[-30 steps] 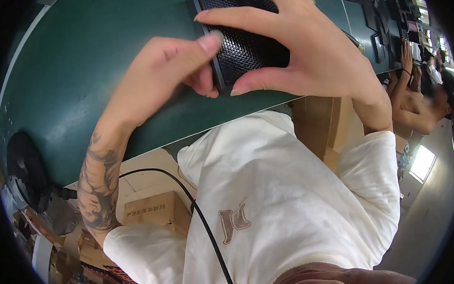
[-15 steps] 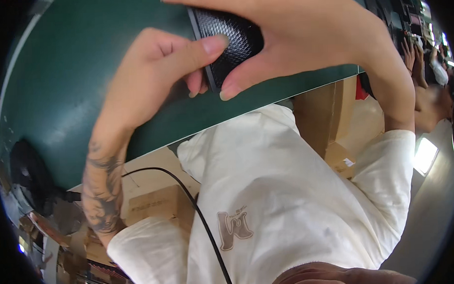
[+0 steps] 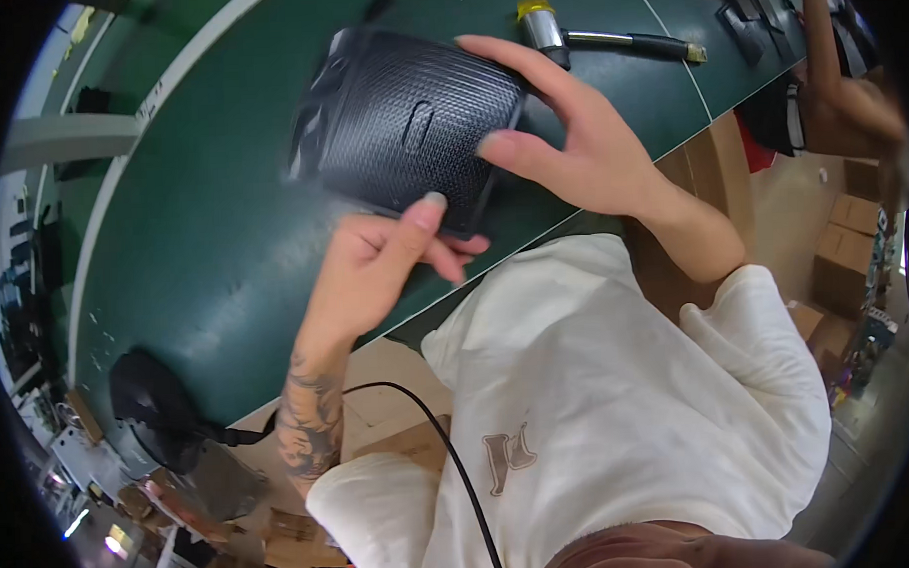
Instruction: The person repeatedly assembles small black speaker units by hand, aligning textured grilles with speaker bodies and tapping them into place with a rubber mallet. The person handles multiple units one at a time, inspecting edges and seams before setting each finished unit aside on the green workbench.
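Note:
A flat, squarish black piece with a woven-looking texture and a small oblong outline on it is tilted above the green table. I cannot tell whether it is a pouch, a cover or a wallet. My left hand is closed on its near edge, thumb on top and fingers underneath. Along its right edge, my right hand grips it with the thumb on top and the fingers at the far side. The piece's left end is blurred and glossy.
A mallet with a yellow-capped metal head lies beyond my right hand. Black flat pieces lie at the far right, near another person's arm. A black rounded object stands by the table's left end. Cardboard boxes stand below at right.
The black piece has been turned, and its broad textured face now shows. Both hands have shifted nearer in the view, and my right hand has moved to its right edge. The mallet has come into view.

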Available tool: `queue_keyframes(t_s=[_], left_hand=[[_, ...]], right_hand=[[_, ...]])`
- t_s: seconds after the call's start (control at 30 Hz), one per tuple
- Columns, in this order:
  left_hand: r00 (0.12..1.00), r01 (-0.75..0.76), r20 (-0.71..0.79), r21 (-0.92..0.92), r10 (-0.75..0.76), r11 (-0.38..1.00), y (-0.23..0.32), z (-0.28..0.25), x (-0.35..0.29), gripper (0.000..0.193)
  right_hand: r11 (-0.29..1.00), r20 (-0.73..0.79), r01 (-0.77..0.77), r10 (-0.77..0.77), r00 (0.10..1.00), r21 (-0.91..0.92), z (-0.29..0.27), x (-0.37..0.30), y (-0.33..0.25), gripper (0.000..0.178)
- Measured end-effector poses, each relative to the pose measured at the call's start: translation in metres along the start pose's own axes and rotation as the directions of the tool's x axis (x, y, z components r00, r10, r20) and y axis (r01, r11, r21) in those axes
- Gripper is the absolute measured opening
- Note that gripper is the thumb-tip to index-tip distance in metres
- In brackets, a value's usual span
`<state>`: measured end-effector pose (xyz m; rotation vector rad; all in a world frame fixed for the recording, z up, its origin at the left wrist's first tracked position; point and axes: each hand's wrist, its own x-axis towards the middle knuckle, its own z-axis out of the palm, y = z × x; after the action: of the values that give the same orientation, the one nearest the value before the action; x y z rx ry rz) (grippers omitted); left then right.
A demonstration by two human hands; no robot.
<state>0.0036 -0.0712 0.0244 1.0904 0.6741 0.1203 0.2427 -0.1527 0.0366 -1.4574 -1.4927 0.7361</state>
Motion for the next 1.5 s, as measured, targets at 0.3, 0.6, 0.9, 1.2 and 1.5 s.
queue_keyframes(t_s=[0.3,0.6,0.9,1.2,1.5], left_hand=[[0.943,-0.256,-0.089,0.423,0.321,0.869,0.005,0.040,0.014,0.035],[0.113,-0.614,-0.264,0.739,0.958,0.276,0.018,-0.018,0.018,0.081],[0.543,-0.537,-0.032,0.755,0.839,0.376,0.038,-0.034,0.035,0.084],[0.498,-0.613,-0.134,0.644,0.857,0.457,0.027,-0.035,0.039,0.097],[0.501,-0.618,-0.200,0.598,0.842,0.510,0.037,-0.027,0.042,0.123]], right_hand=[[0.767,0.155,0.525,-0.506,0.849,-0.369,-0.009,0.042,0.005,0.067],[0.927,-0.115,0.372,-0.375,0.920,-0.047,0.003,0.039,0.007,0.063],[0.922,-0.024,0.099,-0.097,0.995,0.374,0.005,0.035,0.014,0.069],[0.928,-0.118,0.275,-0.253,0.960,0.252,0.021,0.030,0.021,0.068],[0.930,-0.140,0.281,-0.253,0.957,0.236,0.026,0.022,0.024,0.066]])
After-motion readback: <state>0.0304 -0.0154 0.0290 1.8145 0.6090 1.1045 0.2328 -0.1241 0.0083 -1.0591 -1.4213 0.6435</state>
